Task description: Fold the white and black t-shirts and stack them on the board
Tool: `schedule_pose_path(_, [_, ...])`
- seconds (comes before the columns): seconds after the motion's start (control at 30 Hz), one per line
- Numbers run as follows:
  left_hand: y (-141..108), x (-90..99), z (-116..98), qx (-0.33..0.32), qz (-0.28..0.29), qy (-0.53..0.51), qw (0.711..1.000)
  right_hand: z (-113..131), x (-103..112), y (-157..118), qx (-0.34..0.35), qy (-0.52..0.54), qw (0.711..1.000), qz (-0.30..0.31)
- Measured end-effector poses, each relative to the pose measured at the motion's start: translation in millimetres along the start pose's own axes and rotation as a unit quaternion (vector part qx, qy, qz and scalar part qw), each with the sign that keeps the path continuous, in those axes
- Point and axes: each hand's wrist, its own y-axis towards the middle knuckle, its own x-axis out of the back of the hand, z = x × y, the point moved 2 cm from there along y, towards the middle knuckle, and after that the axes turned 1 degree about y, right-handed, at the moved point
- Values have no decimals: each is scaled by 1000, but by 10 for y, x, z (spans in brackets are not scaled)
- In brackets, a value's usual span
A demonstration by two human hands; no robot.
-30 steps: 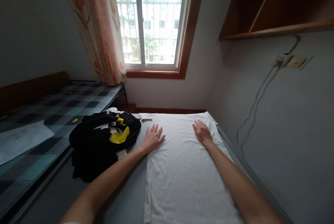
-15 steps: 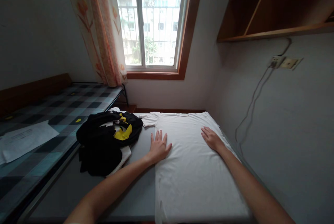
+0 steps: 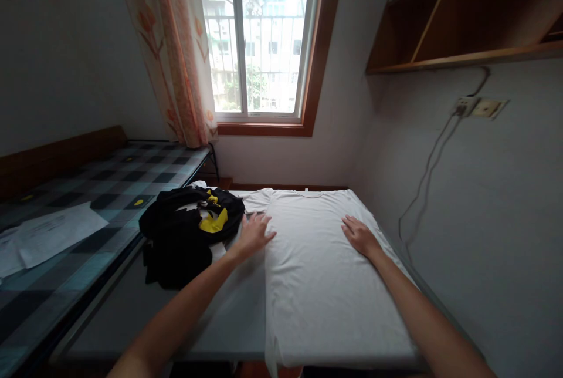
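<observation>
A white T-shirt (image 3: 325,290) lies spread out on the grey table (image 3: 233,319), its neckline at the far end and its hem at the near edge. My left hand (image 3: 253,234) is at the shirt's left edge, just below the left sleeve, fingers apart; whether it touches the cloth I cannot tell. On the right part of the shirt rests my right hand (image 3: 360,234), flat with fingers stretched out. Left of my left hand sits a heap of black clothes (image 3: 176,249) with a yellow patch (image 3: 214,220) and some white cloth in it.
A bed with a checked mattress (image 3: 109,175) stands along the left, with paper sheets (image 3: 61,228) on it. The wall rises close on the right, with a socket (image 3: 466,107), hanging cable and wooden shelf (image 3: 457,52). A window (image 3: 253,43) and curtain (image 3: 185,73) are ahead.
My left hand has moved left, from on the shirt to its left edge. My right hand stays in about the same place on the shirt. The view has shifted slightly.
</observation>
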Motion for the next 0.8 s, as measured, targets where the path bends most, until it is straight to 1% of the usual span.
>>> schedule_pose_path(0.07, [-3,381,238,22,-57,31,998,1,6,-2,-2,0,1000,-2])
schedule_pose_path(0.13, [-30,760,538,80,-97,54,991,4,5,-1,0,-1,1000,-5])
schedule_pose_path(0.2, [-89,1088,872,148,-101,73,981,7,0,1,0,-1,1000,-10])
schedule_pose_path(0.23, [-130,1221,1038,180,-89,84,976,7,-3,1,1,0,1000,-14])
schedule_pose_path(0.3, [-225,1426,1335,209,-65,118,968,6,-12,2,5,2,1000,-22])
schedule_pose_path(0.37, [-324,1540,1570,230,-29,136,963,-1,-18,1,8,6,999,-31])
schedule_pose_path(0.43, [-401,1602,1720,240,-19,136,961,-8,-20,0,5,12,999,-40])
schedule_pose_path(0.47, [-426,1630,1761,245,-32,129,960,-2,-21,0,0,15,999,-43])
schedule_pose_path(0.53, [-438,1698,1781,261,-71,118,955,58,-13,6,-18,19,998,-56])
schedule_pose_path(0.57, [-422,1741,1757,266,-93,111,953,129,-2,15,-26,25,997,-72])
schedule_pose_path(0.63, [-341,1837,1631,247,-140,64,957,391,37,53,-24,61,991,-113])
schedule_pose_path(0.67, [-279,1882,1529,222,-162,31,961,589,62,84,-10,99,986,-131])
schedule_pose_path(0.7, [-207,1921,1403,190,-185,-9,964,827,86,126,15,157,979,-133])
schedule_pose_path(0.73, [-129,1946,1257,156,-199,-40,967,1096,104,176,45,230,965,-115])
schedule_pose_path(0.77, [-51,1953,1100,127,-201,-62,969,1383,113,231,69,309,945,-78])
schedule_pose_path(0.8, [21,1944,937,95,-195,-82,973,1666,112,286,75,391,917,-34])
